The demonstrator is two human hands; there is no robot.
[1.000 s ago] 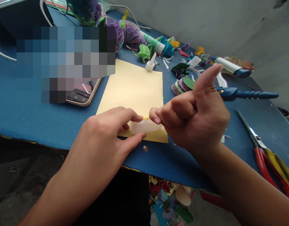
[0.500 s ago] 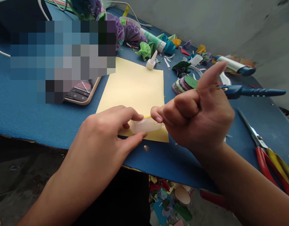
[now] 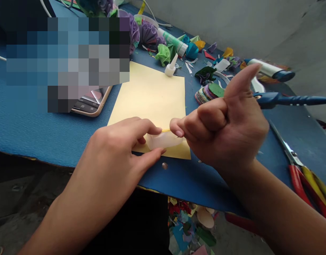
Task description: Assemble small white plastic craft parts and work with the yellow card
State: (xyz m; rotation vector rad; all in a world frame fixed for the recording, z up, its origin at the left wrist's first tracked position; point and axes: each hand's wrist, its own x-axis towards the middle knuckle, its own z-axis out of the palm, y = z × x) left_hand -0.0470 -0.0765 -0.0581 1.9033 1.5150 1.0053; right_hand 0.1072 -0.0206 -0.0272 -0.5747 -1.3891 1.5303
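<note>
My left hand grips the left end of a small translucent white bottle, index finger on its top edge and thumb along the near side. The bottle lies on its side on a sheet of pale yellow paper. A thin yellow strip shows along its far edge between my hands. My right hand is curled into a fist with the thumb raised. Its bent little finger touches the bottle's right end, hiding that end. A white nozzle cap stands at the paper's far edge.
A phone lies on the left, partly under a blurred patch. Paper flowers, a glue stick and scraps line the back. At right are stacked paper discs, a blue-handled tool and red-and-yellow-handled scissors.
The view has shifted slightly. My left hand keeps its grip on the bottle, and my right fist stays against the other end with almost no visible movement.
</note>
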